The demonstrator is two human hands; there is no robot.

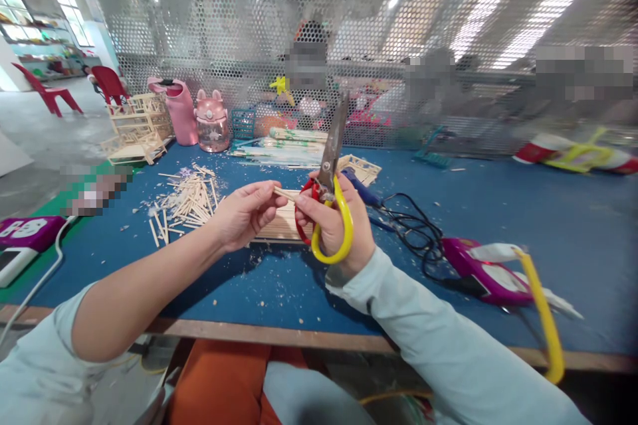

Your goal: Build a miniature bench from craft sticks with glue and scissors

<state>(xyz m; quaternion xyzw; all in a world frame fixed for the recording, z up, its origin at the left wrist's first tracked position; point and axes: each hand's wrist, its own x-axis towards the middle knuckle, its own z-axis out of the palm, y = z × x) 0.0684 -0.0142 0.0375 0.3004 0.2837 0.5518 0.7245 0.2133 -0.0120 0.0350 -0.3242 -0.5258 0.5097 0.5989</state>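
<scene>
My right hand (335,226) grips a pair of scissors (329,172) with red and yellow handles, blades pointing up and away. My left hand (244,212) pinches a thin wooden stick (286,194) whose far end reaches the scissors' pivot. Both hands hover above a flat panel of wooden sticks (279,226) lying on the blue table (498,212). Wood crumbs lie scattered around the panel.
A pile of loose wooden sticks (187,202) lies left of the hands. A purple glue gun (486,272) with a black cable (413,229) rests to the right. A stick-built model house (137,126), a pink bottle (179,109) and a pink cup (212,121) stand at the back left before a perforated metal screen.
</scene>
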